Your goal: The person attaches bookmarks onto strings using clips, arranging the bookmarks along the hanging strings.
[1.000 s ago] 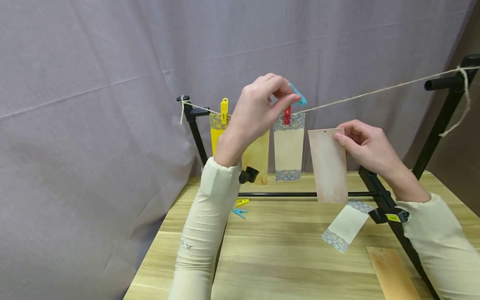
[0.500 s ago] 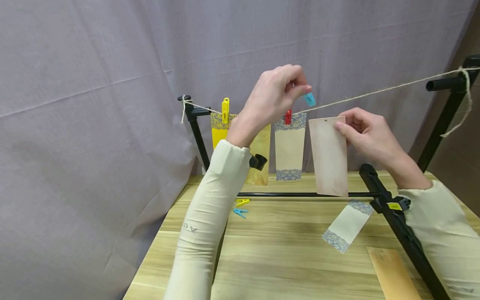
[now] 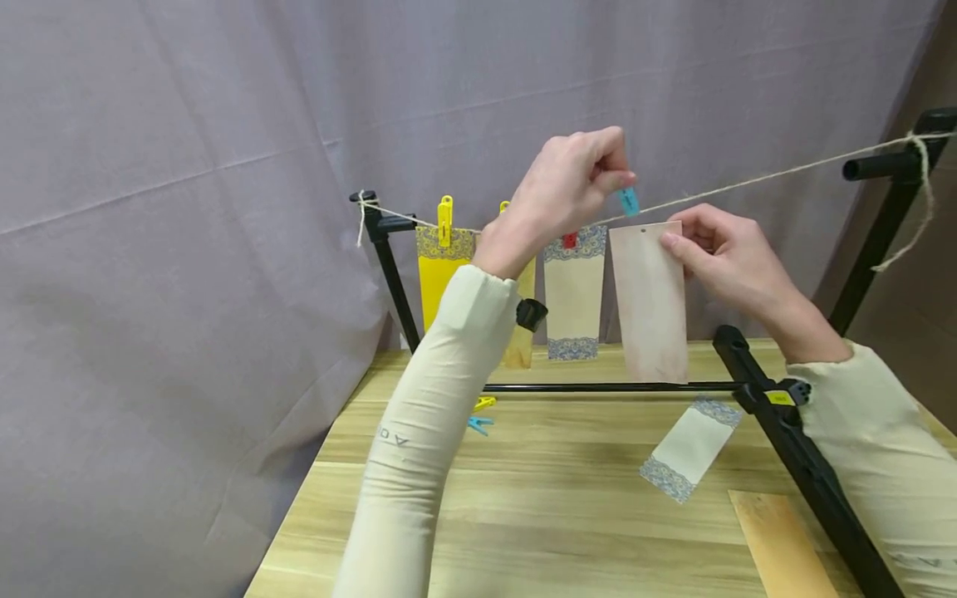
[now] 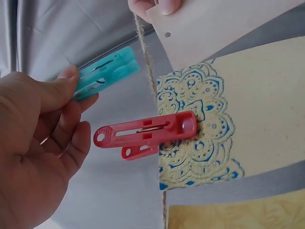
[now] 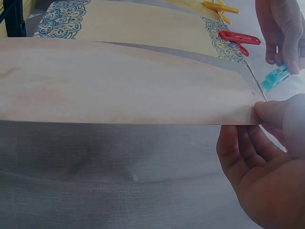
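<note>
My left hand (image 3: pixel 571 187) pinches a light-blue clothespin (image 4: pixel 108 72) by its handle ends, its nose pointing down just above the string (image 3: pixel 703 195). My right hand (image 3: pixel 736 257) holds a plain pinkish-beige card (image 3: pixel 649 307) upright by its top right corner, thumb in front and fingers behind. A small hole shows near the card's top edge, which is close to string height. Left of it, a cream card with blue lace-patterned ends (image 3: pixel 574 299) hangs from the string under a red clothespin (image 4: pixel 147 131).
Farther left hang a yellow card (image 3: pixel 437 282) and a mottled tan card (image 5: pixel 190 5), each with a yellow clothespin. On the wooden table lie a lace-ended card (image 3: pixel 691 448), an orange card (image 3: pixel 781 544) and yellow and blue clothespins (image 3: pixel 481 425). A black frame (image 3: pixel 792 448) carries the string.
My left hand has moved right and turned the blue clothespin nose-down over the string. My right hand has raised the pinkish-beige card up to string height.
</note>
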A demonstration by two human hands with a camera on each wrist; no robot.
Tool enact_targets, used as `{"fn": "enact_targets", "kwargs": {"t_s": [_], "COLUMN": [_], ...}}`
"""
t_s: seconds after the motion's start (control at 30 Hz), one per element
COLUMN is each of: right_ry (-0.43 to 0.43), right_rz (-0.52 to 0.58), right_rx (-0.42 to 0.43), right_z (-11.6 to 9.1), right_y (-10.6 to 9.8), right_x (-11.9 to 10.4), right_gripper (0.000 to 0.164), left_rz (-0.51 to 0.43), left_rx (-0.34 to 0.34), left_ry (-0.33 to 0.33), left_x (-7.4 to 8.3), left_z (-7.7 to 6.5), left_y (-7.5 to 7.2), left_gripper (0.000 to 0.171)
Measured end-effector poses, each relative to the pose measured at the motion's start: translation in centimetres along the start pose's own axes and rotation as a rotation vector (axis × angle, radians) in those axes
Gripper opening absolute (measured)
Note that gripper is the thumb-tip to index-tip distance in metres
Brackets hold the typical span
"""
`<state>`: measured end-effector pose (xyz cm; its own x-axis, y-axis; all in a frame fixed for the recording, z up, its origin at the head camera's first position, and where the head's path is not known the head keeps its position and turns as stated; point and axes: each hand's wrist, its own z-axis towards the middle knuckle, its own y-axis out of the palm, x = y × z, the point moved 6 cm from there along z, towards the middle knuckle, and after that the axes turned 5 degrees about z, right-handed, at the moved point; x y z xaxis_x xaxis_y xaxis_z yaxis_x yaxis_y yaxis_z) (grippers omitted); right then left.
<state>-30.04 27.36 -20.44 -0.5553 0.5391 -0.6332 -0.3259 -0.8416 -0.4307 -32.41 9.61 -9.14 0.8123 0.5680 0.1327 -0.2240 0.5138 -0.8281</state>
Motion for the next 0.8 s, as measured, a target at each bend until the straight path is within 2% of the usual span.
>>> {"fn": "enact_targets", "kwargs": {"t_s": [0.17,0.5,0.8], "right_ry": [-0.024,0.0,-0.013], "right_rz": [0.044,0.005,0.033], "right_rx": [0.011,0.004,0.015], "right_z": [0.4,0.4,0.8], "right_y": [-0.1,0.0,0.2], "right_x": [-0.3,-0.2,-0.5], "right_gripper": [0.019,0.023,0.024], "left_rz": [-0.016,-0.017,0.014], "left_rx": [-0.01,-0.063,-0.141], "left_ry": [0.004,-0.028,0.031], "left_x": [0.2,0.0,0.7], "left_z": [0.5,0.9,1.1], "left_y": [0.4,0.9,2.2], "left_gripper": [0.03,0.029,0.026]}}
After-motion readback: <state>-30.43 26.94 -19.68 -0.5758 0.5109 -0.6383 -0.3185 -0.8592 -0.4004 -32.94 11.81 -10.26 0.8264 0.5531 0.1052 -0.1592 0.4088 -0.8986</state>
